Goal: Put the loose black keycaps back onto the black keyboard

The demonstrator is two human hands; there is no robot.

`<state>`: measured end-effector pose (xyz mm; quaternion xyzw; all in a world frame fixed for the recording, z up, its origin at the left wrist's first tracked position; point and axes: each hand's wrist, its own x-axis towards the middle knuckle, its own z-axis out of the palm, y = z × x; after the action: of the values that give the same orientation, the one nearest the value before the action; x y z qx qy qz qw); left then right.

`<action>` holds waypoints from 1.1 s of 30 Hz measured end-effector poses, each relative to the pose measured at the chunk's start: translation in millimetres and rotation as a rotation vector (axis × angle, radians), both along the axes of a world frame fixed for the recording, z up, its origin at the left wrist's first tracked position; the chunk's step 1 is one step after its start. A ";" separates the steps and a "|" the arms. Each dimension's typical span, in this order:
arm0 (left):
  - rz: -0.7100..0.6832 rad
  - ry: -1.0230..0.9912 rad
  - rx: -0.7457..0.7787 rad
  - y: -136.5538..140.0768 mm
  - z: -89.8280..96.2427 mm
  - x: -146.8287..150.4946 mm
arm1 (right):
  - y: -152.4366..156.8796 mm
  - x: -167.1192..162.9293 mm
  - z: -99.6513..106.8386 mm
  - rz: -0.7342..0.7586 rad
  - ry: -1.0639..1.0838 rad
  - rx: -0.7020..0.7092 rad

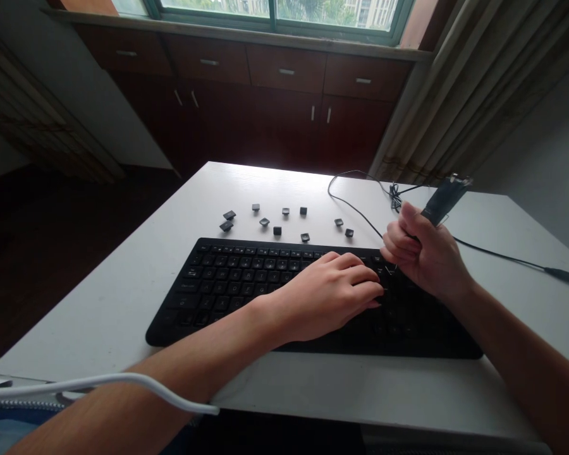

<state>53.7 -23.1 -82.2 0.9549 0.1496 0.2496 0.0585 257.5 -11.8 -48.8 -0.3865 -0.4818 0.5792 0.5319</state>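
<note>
A black keyboard lies on the white table, its left-hand keys in plain sight. Across its right half rests my left hand, fingers stretched out over the keys near the number block and covering part of it. My right hand is raised just above the keyboard's upper right corner, wrapped round the black handle of a keycap puller. Metal prongs show at the puller's top end, and thin wire shows below the fist. Several loose black keycaps are scattered behind the keyboard, some tipped over.
A thin black cable with a tied bundle runs behind my right hand, and its dark end lies at the right of the table. A white cord crosses my left forearm. Brown cabinets stand beyond the table.
</note>
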 end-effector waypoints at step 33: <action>-0.046 -0.008 -0.001 0.6 0.5 3.5 | -3.5 -13.8 -12.1 0.118 0.052 0.169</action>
<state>57.2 -22.5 -81.7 0.9572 0.1273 0.2518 0.0653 243.7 -15.2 -60.9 -0.2960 -0.5369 0.5768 0.5399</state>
